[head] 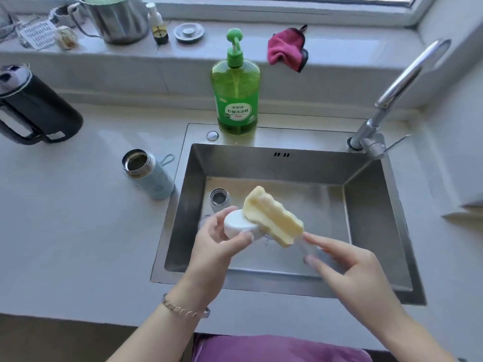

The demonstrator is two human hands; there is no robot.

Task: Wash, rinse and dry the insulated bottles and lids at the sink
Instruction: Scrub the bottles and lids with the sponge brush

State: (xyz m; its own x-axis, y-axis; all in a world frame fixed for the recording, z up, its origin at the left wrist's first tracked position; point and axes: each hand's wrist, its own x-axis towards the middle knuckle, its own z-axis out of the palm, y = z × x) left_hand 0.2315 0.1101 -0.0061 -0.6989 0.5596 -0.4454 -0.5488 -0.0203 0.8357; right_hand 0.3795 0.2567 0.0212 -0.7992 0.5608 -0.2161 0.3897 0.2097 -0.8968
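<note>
My left hand (218, 240) grips a white round lid (236, 223) over the steel sink (366, 231). My right hand (347, 259) pinches the clear handle of a yellow sponge brush (271, 215), whose foam head lies against the lid. A small bottle (219, 198) with an open mouth stands in the sink's far left corner, behind the lid. A pale blue insulated bottle (150, 175) stands open on the counter left of the sink.
A green dish soap pump bottle (235, 95) stands behind the sink. The faucet (392, 95) rises at the right rear. A pink cloth (287, 49), a metal pot (117, 19) and small items sit on the sill. A black jug (34, 105) stands far left.
</note>
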